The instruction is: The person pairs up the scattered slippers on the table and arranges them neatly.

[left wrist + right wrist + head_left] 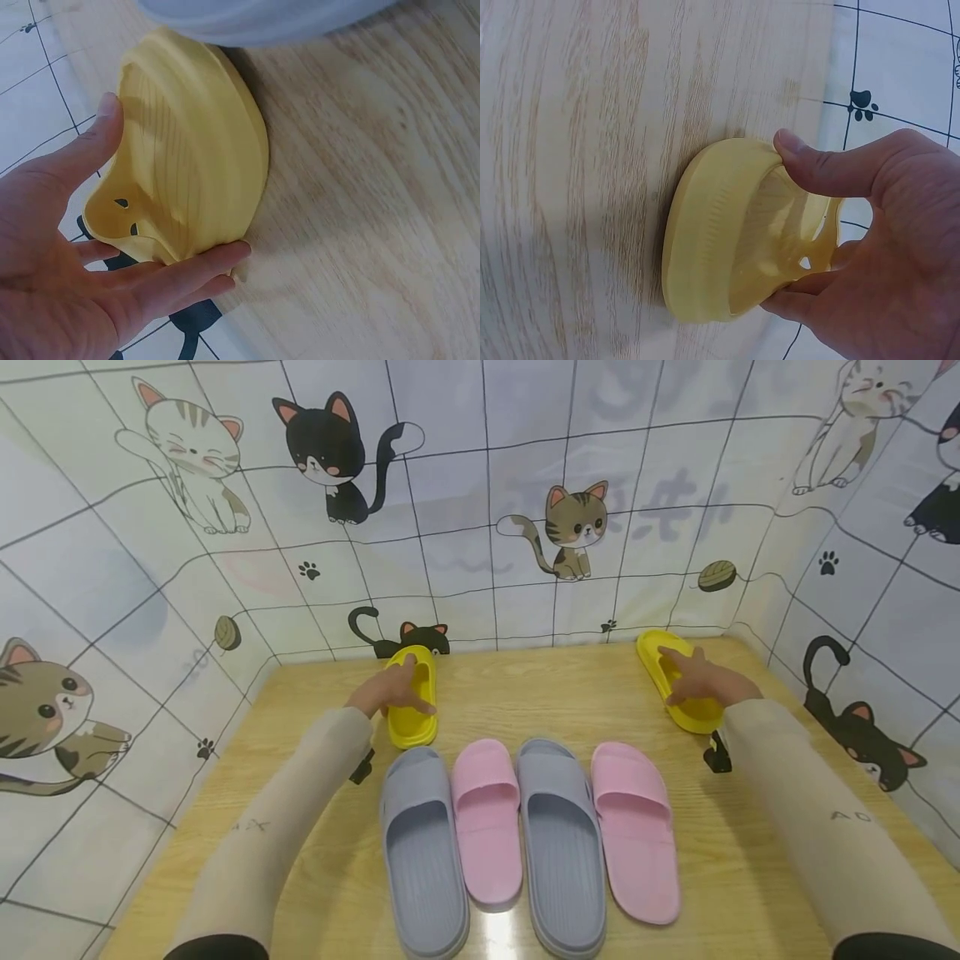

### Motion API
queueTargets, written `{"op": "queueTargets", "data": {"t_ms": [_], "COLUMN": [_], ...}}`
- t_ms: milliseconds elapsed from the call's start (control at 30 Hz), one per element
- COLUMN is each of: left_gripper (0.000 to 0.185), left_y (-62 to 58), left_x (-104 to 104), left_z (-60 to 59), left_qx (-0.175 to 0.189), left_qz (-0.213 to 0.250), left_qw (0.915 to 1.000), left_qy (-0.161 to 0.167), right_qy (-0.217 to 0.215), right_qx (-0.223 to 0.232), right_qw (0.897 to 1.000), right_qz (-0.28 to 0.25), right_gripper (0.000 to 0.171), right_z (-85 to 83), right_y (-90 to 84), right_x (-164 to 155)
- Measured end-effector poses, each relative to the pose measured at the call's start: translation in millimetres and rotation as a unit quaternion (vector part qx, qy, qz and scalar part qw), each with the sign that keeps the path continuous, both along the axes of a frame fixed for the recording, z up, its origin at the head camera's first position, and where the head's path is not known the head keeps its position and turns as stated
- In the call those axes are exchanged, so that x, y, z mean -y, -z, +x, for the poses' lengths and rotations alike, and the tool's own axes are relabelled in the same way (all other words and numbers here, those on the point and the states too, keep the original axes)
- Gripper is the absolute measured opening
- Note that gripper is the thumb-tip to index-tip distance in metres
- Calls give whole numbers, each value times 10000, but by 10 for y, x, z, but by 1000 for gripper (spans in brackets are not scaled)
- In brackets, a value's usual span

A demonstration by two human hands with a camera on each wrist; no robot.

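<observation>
Two yellow slippers sit at the far edge of the wooden surface [750, 877], each under a hand. The left hand [390, 692] curls thumb and fingers around the left yellow slipper [411, 702], which lies near the far-left corner with its long axis running away from the person. The right hand [701, 681] likewise clasps the right yellow slipper [678, 689] near the far-right corner, angled slightly inward. Both slippers are glossy, ridged and moulded. Two grey slippers [420, 843] and two pink slippers [487, 818] alternate along the near edge.
</observation>
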State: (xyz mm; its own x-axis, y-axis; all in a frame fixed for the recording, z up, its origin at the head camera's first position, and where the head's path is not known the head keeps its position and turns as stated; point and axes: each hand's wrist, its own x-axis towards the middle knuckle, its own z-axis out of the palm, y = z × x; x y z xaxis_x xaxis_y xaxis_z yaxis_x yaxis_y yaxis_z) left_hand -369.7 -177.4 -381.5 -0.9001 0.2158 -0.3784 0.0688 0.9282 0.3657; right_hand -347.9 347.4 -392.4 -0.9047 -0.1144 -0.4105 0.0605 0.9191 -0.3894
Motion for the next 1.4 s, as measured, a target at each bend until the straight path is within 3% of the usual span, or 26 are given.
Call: {"op": "queueTargets", "data": {"t_ms": [267, 567, 767, 967, 1400], "left_gripper": [118, 123, 117, 117, 107], "left_y": [9, 61, 11, -18, -12], "left_x": [-99, -233, -338, -446, -641], "left_z": [-12, -47, -10, 24, 30], "left_qx": [-86, 150, 14, 154, 108], "left_qz": [-38, -82, -154, -110, -60], "left_qw": [9999, 9998, 9998, 9997, 9998], "left_qy": [83, 43, 131, 126, 146], "right_qy": [54, 88, 147, 138, 139], "right_qx": [30, 205, 188, 164, 60], "right_qw": [10000, 9997, 9997, 9997, 9999], "right_qz": [-78, -54, -59, -65, 32], "right_gripper": [102, 104, 104, 104, 103], "right_z": [-9, 12, 2, 16, 39], "right_y": [-7, -43, -53, -32, -37], "right_x": [-25, -15, -3, 7, 56]}}
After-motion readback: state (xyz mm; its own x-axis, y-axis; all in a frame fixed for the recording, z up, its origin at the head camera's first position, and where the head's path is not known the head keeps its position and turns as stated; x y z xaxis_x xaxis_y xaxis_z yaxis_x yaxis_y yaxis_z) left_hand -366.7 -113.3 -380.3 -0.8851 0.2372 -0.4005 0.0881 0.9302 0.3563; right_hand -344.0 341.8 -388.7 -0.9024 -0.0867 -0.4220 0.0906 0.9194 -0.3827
